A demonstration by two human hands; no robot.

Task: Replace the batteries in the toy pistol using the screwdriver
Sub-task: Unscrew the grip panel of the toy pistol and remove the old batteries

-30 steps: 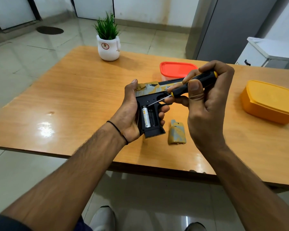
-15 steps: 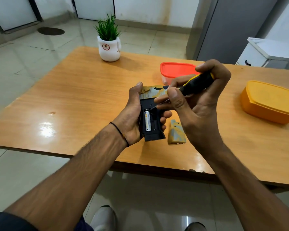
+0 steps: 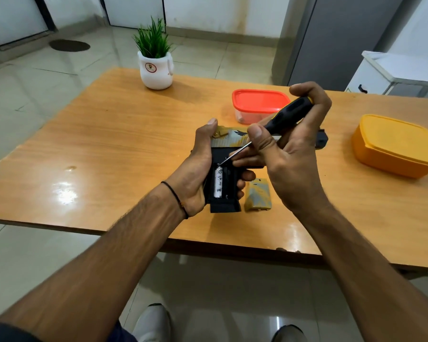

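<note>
The toy pistol was gripped in the left hand, fingers curled round the grip from behind, with the opened battery bay turned up toward the camera. One battery was seen seated in the slot nearer the left palm; the slot beside it appeared empty (it was too dark to be sure). The screwdriver was pinched by the right hand between thumb and curled fingers, and its thin tip was laid at the battery's far end, away from the left wrist. The cover was found lying on the desk just below the right hand, beside the pistol's butt.

The step in hand was judged to be the prying out of the old cell. It would be done best if the tip were slid under the end of the cell rather than pushed against its face, and lifted by a gentle lever, the pistol being held firm so that the blade could not skid toward the left fingers
</note>
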